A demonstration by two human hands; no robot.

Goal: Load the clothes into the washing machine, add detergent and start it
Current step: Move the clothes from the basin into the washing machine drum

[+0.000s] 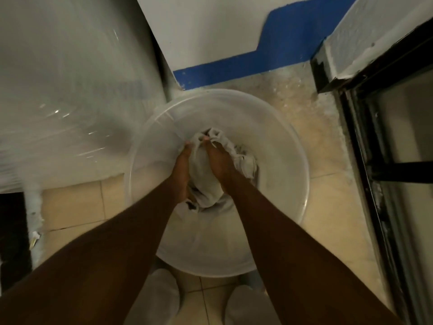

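While the clear basin (pixel 276 127) sits on the tiled floor (pixel 328 195), left hand (pixel 182 170) and right hand (pixel 220 165) grip the pale clothes (pixel 201 170) from nine and three o'clock.

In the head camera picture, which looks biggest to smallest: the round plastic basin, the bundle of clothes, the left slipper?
1. basin
2. bundle of clothes and left slipper: they look alike, and the slipper is nearer the camera and cut off.

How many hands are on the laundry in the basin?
2. The left hand presses the left side of the clothes; the right hand grips the right side, both inside the white basin on the floor.
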